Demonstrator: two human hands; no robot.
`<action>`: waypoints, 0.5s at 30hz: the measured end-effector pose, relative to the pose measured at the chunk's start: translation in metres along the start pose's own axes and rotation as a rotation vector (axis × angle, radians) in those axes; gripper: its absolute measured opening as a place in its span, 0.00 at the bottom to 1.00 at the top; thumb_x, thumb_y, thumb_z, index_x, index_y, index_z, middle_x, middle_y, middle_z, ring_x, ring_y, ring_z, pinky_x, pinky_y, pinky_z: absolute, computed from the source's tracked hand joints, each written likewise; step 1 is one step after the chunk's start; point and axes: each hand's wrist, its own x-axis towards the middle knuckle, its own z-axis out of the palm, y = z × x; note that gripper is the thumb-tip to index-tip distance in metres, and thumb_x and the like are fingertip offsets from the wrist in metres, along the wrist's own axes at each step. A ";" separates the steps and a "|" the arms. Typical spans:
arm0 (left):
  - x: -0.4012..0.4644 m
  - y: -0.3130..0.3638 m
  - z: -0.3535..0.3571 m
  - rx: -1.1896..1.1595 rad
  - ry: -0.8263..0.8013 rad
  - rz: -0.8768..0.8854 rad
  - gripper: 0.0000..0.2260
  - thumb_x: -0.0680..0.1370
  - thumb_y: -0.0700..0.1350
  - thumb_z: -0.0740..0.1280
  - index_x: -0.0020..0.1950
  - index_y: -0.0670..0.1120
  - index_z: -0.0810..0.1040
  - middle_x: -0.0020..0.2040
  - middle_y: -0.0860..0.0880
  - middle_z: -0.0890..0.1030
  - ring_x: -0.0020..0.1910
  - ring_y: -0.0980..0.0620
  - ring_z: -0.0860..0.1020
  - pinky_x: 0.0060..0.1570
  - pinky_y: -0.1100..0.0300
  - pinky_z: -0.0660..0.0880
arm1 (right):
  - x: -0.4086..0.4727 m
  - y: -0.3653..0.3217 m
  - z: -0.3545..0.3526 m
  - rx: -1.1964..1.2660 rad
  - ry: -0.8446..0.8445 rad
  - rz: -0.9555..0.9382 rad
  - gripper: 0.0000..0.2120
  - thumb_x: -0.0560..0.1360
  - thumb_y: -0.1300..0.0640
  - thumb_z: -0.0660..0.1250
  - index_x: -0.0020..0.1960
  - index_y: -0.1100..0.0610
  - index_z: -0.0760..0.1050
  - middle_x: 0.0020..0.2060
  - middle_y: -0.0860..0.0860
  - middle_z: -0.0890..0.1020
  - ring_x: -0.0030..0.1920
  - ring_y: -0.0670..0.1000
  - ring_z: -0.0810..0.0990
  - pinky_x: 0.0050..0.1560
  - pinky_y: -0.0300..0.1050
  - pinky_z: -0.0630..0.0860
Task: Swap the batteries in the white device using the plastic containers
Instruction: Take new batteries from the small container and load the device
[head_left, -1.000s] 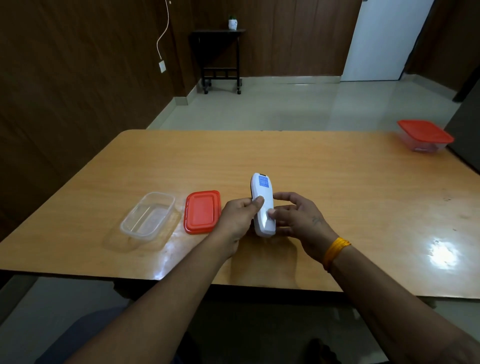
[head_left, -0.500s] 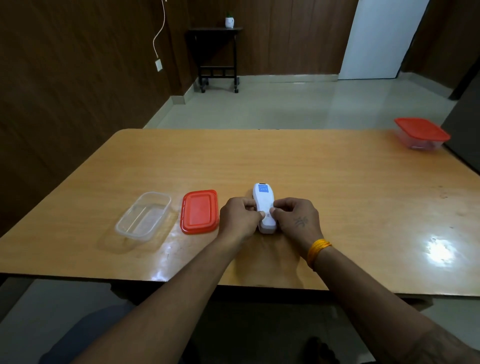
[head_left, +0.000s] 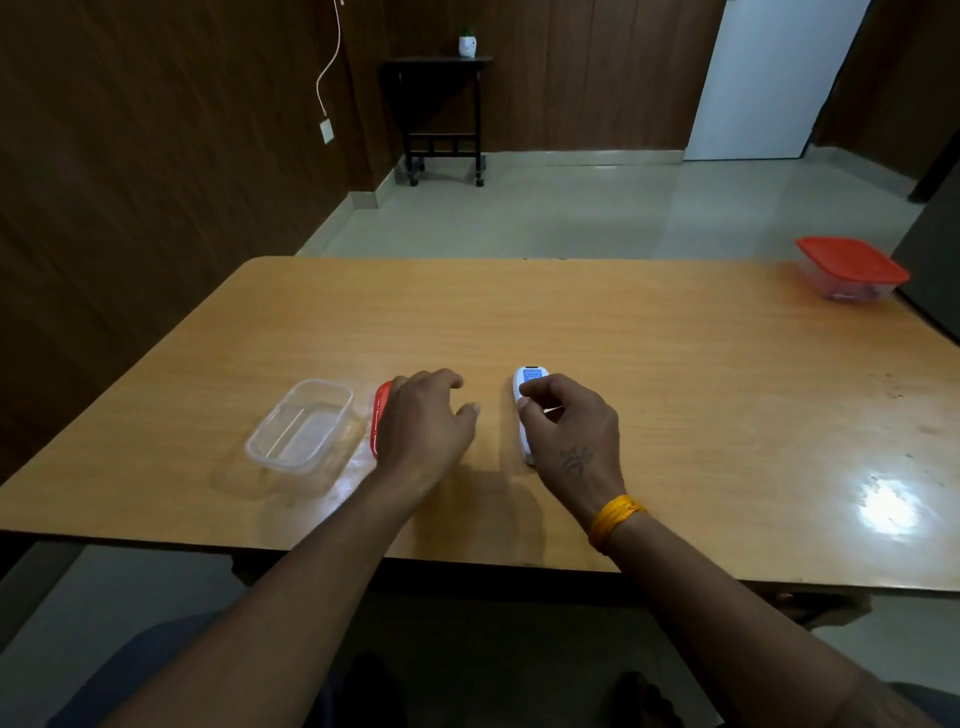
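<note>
The white device (head_left: 523, 387) lies flat on the wooden table (head_left: 675, 364), its blue-labelled end pointing away from me. My right hand (head_left: 569, 431) hovers over its near half with fingers curled; whether it touches the device I cannot tell. My left hand (head_left: 423, 415) is spread above the red lid (head_left: 381, 410), covering most of it and holding nothing. An open clear plastic container (head_left: 298, 426) stands left of the lid. A second clear container with a red lid (head_left: 852, 267) sits at the far right corner.
The table's near edge runs just below my wrists. A dark surface borders the table's right side. A black side table with a small white pot (head_left: 467, 44) stands against the far wall across bare floor.
Both hands set the device down flat and let go. My left hand moved left over the red lid; my right hand lifted slightly above the device.
</note>
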 end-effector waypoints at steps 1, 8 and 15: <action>0.000 -0.006 -0.002 0.111 -0.021 -0.008 0.21 0.79 0.57 0.71 0.67 0.48 0.81 0.64 0.47 0.82 0.66 0.42 0.75 0.62 0.50 0.75 | -0.002 -0.002 0.004 -0.001 -0.013 -0.007 0.06 0.79 0.59 0.71 0.51 0.55 0.86 0.44 0.47 0.87 0.40 0.40 0.81 0.41 0.29 0.73; 0.004 -0.025 -0.003 0.326 -0.180 -0.154 0.27 0.73 0.65 0.73 0.63 0.49 0.78 0.64 0.45 0.79 0.63 0.39 0.76 0.56 0.48 0.78 | -0.011 -0.011 0.026 0.031 -0.085 -0.002 0.06 0.78 0.59 0.71 0.51 0.54 0.86 0.43 0.46 0.86 0.44 0.42 0.83 0.48 0.37 0.80; -0.002 -0.015 -0.013 0.223 -0.086 -0.094 0.18 0.77 0.49 0.66 0.63 0.43 0.75 0.57 0.40 0.82 0.55 0.34 0.81 0.45 0.51 0.74 | -0.020 -0.010 0.038 0.123 -0.125 0.093 0.07 0.77 0.58 0.70 0.49 0.52 0.86 0.40 0.45 0.86 0.44 0.48 0.85 0.49 0.56 0.85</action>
